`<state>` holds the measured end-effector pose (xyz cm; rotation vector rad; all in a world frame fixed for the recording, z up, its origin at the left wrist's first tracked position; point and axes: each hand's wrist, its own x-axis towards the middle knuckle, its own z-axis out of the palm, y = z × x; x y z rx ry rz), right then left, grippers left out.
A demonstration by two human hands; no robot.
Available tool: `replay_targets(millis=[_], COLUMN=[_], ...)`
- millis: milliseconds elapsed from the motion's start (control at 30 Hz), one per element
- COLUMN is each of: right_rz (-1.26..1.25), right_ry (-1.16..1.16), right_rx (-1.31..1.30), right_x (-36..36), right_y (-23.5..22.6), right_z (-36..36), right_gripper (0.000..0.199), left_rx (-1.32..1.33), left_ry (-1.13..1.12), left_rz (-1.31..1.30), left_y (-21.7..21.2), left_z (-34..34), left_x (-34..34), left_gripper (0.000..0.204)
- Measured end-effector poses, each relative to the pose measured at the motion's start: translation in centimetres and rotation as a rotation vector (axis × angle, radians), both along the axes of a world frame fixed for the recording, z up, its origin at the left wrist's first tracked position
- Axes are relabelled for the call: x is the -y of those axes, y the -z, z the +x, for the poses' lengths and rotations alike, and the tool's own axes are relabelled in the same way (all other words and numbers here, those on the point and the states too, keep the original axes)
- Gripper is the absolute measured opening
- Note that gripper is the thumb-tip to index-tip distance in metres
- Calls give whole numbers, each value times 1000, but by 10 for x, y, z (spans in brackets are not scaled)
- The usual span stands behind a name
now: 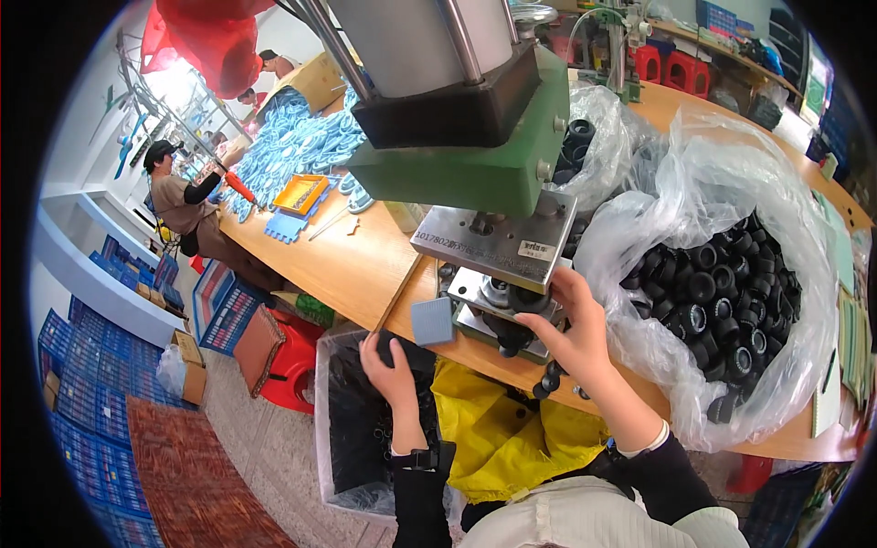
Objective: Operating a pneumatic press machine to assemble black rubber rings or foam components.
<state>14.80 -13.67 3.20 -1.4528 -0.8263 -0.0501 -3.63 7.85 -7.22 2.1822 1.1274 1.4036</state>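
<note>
My right hand (577, 321) reaches into the gap of a green bench press (457, 173), with thumb and fingers closed around a small black wheel (528, 300) at the lower metal die (493, 290). Above it is the thick steel upper plate (493, 239). The far fingers are partly hidden by the wheel and die. My left hand (391, 367) is open, its fingers apart and holding nothing visible, over the rim of a black-lined bin (322, 411) by the table edge. A blue-grey pad (432, 321) lies between this hand and the die.
To the right, a clear plastic bag (630, 338) holds many black wheels (703, 288); another bag stands behind. Yellow cloth (493, 420) hangs below the table edge. Light-blue pieces (301, 137) pile at the far left, near an orange tray (301, 193) and a co-worker (178, 187) holding a red tool.
</note>
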Motion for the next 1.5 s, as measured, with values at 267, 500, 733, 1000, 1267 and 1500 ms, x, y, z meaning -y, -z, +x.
replay_targets(millis=[267,500,733,1000,1267,1500], right_rz=[-236,-305,-498,-992,-988,-901], right_ry=[-35,-121,560,721,770,690], right_rx=[-24,15,318,204,215,314], right_x=[-30,-16,120,204,189,187], right_y=[-25,-19,2,53,35,50], right_z=[4,5,33,77,68,80], right_gripper=[27,57,46,51,50,47], left_rx=[-308,-379,-365,227,327,395], left_ry=[378,350,277,549,741,705], left_rz=[134,60,146,240,-182,-192], left_y=[2,15,5,-79,-122,-112], left_z=[68,87,77,103,149,165], left_x=[-16,-18,-17,61,88,89], left_gripper=[28,27,31,52,31,27])
